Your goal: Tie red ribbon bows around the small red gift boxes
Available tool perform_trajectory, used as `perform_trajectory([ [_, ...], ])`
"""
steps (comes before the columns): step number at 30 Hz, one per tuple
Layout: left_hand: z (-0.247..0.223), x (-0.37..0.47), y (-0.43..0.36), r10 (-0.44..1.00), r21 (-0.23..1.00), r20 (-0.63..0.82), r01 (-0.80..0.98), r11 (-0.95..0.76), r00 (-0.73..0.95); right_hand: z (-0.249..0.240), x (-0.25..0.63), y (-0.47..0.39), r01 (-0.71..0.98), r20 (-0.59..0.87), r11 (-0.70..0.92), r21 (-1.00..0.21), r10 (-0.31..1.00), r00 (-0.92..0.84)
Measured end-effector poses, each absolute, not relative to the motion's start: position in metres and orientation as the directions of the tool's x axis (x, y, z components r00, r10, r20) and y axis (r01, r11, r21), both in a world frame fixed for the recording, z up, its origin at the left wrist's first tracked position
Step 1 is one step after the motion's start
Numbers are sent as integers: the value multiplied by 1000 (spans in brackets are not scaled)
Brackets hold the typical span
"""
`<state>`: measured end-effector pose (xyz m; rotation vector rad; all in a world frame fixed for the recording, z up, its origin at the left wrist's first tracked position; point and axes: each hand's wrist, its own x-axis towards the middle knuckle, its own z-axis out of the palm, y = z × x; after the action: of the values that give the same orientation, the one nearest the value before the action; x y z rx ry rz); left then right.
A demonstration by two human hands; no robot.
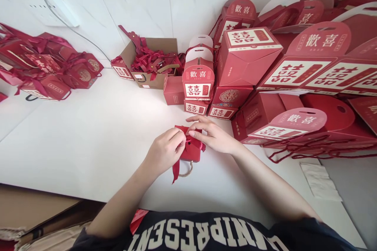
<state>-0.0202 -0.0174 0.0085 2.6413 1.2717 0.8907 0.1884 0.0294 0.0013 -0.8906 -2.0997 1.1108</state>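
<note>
A small red gift box (193, 153) lies on the white table in front of me, with a twisted rope handle (188, 170) on its near side. Dark red ribbon (176, 171) crosses its top, one tail hanging off the near left edge. My left hand (167, 150) is closed in a pinch on the ribbon at the box's left side. From the right, my right hand (213, 136) reaches over the box, thumb and fingertips closing on the ribbon near its middle; the fingers partly hide the knot area.
Red double-happiness boxes (300, 70) are stacked along the right and back. A cardboard box (156, 82) full of ribbons stands against the tiled wall. Several ribboned boxes (50, 86) sit at left, near a cable (73, 27). White tissue (321, 182) lies at right.
</note>
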Motion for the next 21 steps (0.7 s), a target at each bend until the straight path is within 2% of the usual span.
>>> perform_trajectory([
  [3,5,-23,-19,685,241,516,680,-692,515,-5,187,31,267,98,307,-914,802,-590],
  [9,13,-27,-19,454,-112,537,594,-797,711,-11,184,32,125,50,164,-979,777,-627],
  [12,20,-27,-17,328,-214,565,519,-828,757,-11,184,33,78,2,76,-994,733,-680],
  [14,22,-27,-17,304,-221,575,502,-836,760,-12,183,33,58,-24,21,-998,730,-683],
  [16,21,-27,-17,351,-182,566,528,-829,746,-12,183,33,35,-42,-25,-999,752,-658],
  [21,16,-29,-23,625,20,561,746,-666,543,-10,182,31,24,-46,-39,-999,795,-605],
])
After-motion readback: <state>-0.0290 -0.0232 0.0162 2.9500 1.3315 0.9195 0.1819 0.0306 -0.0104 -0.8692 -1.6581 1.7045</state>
